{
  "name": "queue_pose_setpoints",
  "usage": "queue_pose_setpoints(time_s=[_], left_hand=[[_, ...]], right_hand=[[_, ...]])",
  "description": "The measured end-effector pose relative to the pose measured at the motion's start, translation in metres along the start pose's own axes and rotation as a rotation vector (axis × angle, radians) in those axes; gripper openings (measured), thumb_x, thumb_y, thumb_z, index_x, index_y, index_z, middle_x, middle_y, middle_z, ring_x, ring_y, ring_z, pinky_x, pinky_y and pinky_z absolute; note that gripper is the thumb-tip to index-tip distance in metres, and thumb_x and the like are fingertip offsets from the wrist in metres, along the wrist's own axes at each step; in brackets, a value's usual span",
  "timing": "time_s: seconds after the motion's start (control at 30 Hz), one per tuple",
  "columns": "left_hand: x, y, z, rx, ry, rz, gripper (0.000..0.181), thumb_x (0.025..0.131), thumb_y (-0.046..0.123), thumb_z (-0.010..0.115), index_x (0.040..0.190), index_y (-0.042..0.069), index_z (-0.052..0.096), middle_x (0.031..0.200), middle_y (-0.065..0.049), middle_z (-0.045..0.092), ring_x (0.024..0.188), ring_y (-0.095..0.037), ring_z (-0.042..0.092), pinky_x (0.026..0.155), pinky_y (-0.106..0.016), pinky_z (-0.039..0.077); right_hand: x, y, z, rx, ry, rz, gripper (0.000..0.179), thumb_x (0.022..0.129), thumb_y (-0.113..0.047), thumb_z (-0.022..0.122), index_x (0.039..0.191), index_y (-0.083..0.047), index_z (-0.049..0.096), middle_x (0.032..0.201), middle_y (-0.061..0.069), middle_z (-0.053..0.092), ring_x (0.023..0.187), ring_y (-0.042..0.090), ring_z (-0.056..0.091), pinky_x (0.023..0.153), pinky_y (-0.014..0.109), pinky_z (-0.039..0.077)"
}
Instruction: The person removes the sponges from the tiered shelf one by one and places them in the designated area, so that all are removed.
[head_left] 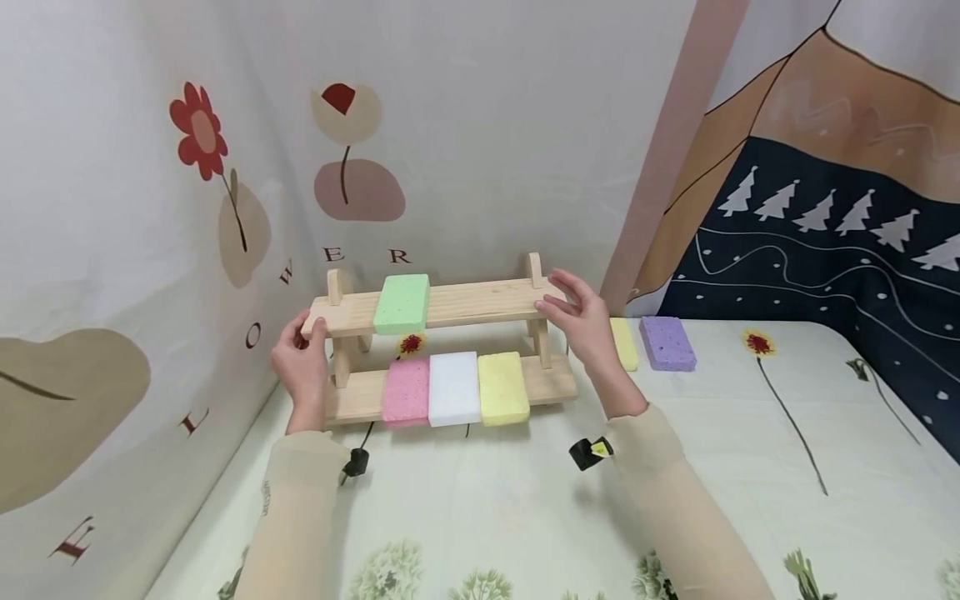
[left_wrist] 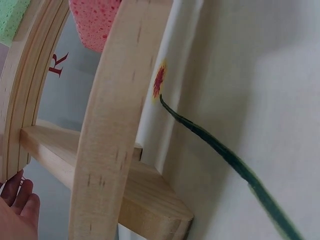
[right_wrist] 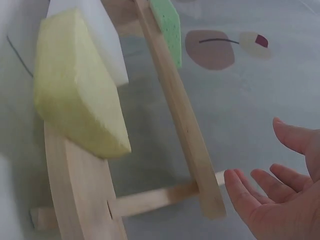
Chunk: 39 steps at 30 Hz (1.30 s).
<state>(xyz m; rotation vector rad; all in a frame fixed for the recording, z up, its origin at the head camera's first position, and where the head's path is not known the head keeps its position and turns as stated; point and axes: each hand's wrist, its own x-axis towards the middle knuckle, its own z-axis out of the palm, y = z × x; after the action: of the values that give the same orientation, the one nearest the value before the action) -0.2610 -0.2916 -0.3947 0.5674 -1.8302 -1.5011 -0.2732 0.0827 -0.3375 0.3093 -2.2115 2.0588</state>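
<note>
A two-tier wooden shelf [head_left: 480, 302] stands in front of me. My left hand [head_left: 302, 367] grips the left end of its upper board, thumb at the front edge. The left wrist view shows only part of that hand's fingers [left_wrist: 22, 195] at the board's end. By the right end, my right hand [head_left: 581, 321] has its fingers spread and relaxed, holding nothing. A green sponge [head_left: 402, 303] lies on the upper board. Side by side on the lower board rest a pink sponge [head_left: 407, 392], a white sponge [head_left: 454, 388] and a yellow sponge [head_left: 504, 388].
Right of the shelf, a purple sponge [head_left: 667, 343] lies on the printed cloth [head_left: 720, 433]. Another yellow sponge [head_left: 624, 343] is partly hidden behind my right wrist. Fabric walls [head_left: 480, 125] rise behind and to the left.
</note>
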Motion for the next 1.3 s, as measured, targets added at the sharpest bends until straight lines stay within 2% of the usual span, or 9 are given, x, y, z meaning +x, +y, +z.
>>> queue_pose_setpoints(time_s=[0.27, 0.43, 1.03, 1.3], left_hand=[[-0.002, 0.002, 0.000, 0.011, -0.009, 0.002, 0.044, 0.097, 0.033, 0.064, 0.134, 0.011, 0.063, 0.135, -0.011, 0.064, 0.104, -0.004, 0.057, 0.090, -0.014, 0.046], [-0.002, 0.001, 0.001, 0.004, -0.014, -0.020, 0.043, 0.097, 0.032, 0.063, 0.135, 0.012, 0.062, 0.137, -0.011, 0.063, 0.109, -0.006, 0.058, 0.095, -0.018, 0.048], [0.001, -0.001, 0.002, 0.008, -0.010, -0.017, 0.043, 0.097, 0.034, 0.063, 0.135, 0.013, 0.062, 0.139, -0.010, 0.061, 0.113, -0.009, 0.058, 0.098, -0.019, 0.048], [-0.001, 0.001, 0.001, 0.004, -0.001, -0.025, 0.044, 0.096, 0.034, 0.064, 0.134, 0.013, 0.063, 0.136, -0.009, 0.063, 0.105, -0.003, 0.056, 0.094, -0.018, 0.048]], right_hand=[[0.001, -0.005, 0.031, 0.048, -0.046, 0.000, 0.059, 0.094, -0.008, 0.067, 0.149, -0.008, 0.044, 0.153, 0.013, 0.047, 0.132, 0.032, 0.056, 0.107, 0.040, 0.048], [-0.003, -0.006, 0.048, 0.046, -0.065, 0.003, 0.058, 0.093, -0.007, 0.069, 0.147, -0.008, 0.047, 0.151, 0.011, 0.051, 0.129, 0.031, 0.058, 0.107, 0.040, 0.049], [-0.004, 0.001, 0.096, 0.080, -0.096, 0.001, 0.055, 0.091, -0.009, 0.071, 0.143, -0.010, 0.052, 0.147, 0.008, 0.056, 0.124, 0.029, 0.062, 0.102, 0.037, 0.052], [-0.006, 0.006, 0.117, 0.093, -0.108, 0.006, 0.052, 0.092, -0.011, 0.071, 0.141, -0.010, 0.054, 0.146, 0.009, 0.056, 0.126, 0.031, 0.061, 0.103, 0.037, 0.052]])
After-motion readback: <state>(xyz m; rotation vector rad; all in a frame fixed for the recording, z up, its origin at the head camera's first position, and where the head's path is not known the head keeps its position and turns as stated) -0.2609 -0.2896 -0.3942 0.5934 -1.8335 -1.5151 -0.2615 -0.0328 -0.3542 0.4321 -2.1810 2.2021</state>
